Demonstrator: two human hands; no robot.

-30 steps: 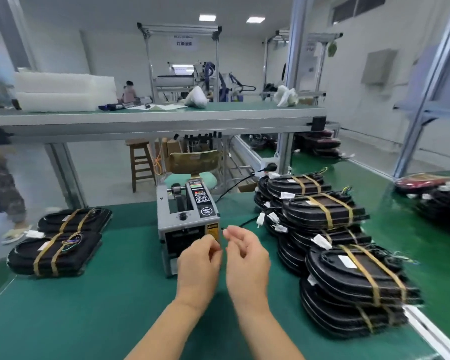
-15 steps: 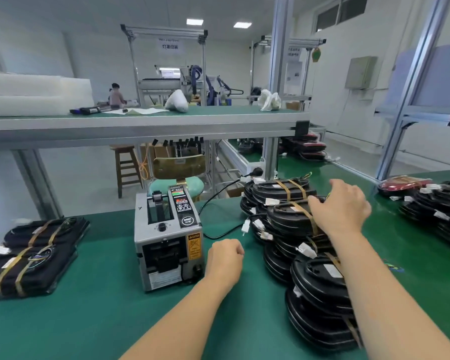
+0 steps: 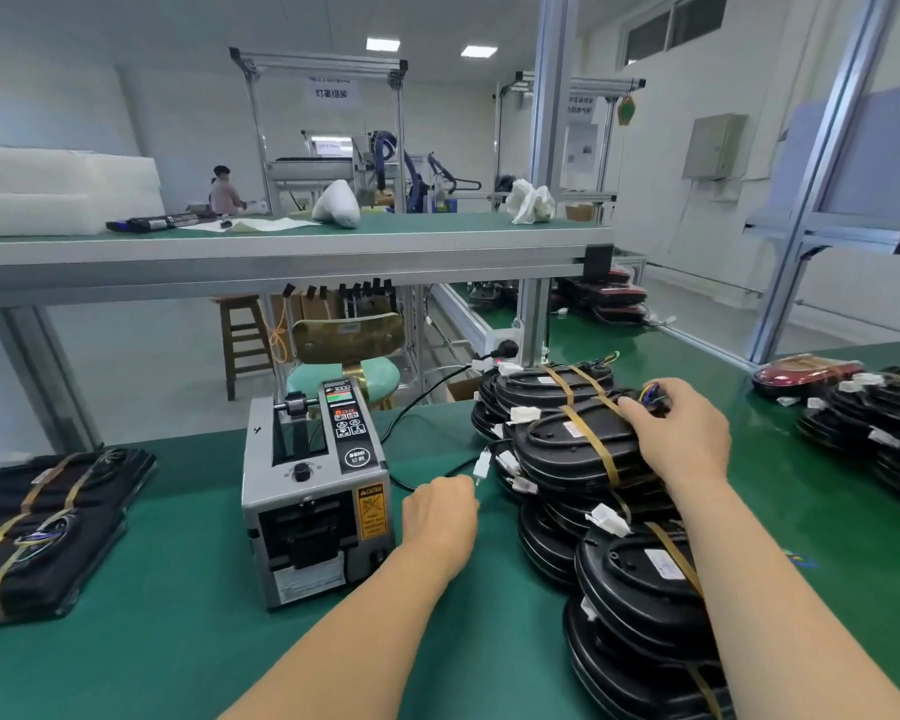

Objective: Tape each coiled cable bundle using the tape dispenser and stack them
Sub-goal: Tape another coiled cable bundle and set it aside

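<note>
A grey tape dispenser stands on the green table. To its right lie piles of black coiled cable bundles strapped with yellowish tape. My right hand lies over the top bundle of the middle pile, and its fingers grip the bundle's far edge by the coloured wires. My left hand sits just right of the dispenser, low over the table, with its fingers curled under and nothing visible in them. A white connector hangs close to its knuckles.
Two taped bundles lie at the table's left edge. More black bundles and a red lamp lie at the far right. A raised shelf crosses above the table's back. A power cable runs behind the dispenser.
My hands were together in front of the dispenser. The right one has reached out onto the top bundle and closed over its far edge. The left stayed near the dispenser, curled.
</note>
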